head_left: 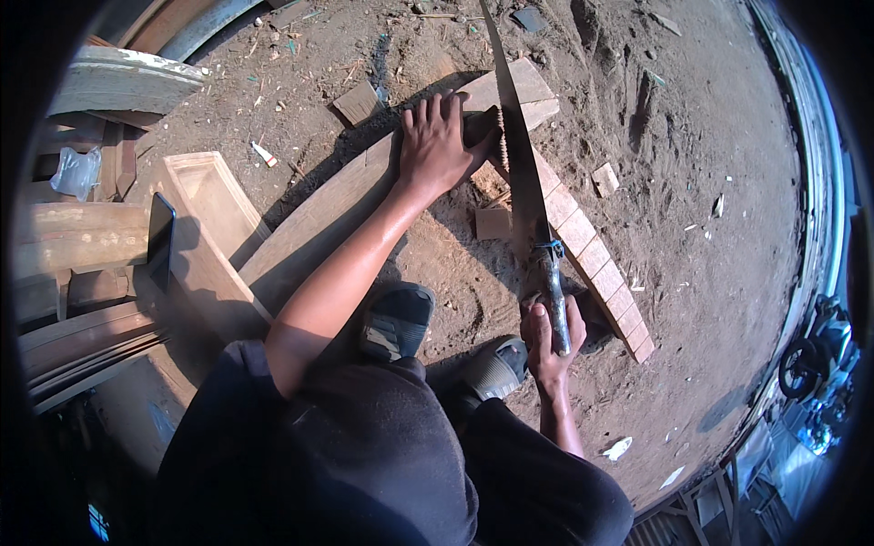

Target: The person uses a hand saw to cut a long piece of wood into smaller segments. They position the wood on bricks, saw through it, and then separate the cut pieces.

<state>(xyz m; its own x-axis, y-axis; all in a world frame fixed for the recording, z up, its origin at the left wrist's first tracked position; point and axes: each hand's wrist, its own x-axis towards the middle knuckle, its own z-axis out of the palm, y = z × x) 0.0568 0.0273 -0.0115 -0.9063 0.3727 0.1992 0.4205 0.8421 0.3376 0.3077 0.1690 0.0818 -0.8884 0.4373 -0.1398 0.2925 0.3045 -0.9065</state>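
Long, dark, tapering handsaw [525,193] within closed right grip [544,342], left grip [431,153] splayed on plank [344,185]

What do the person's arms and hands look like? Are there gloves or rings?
The left hand and right hand are bare: no gloves, and I see no rings. The left forearm and the visible part of the right forearm are uncovered, without a watch. Dark cloth borders the left elbow, perhaps a sleeve.
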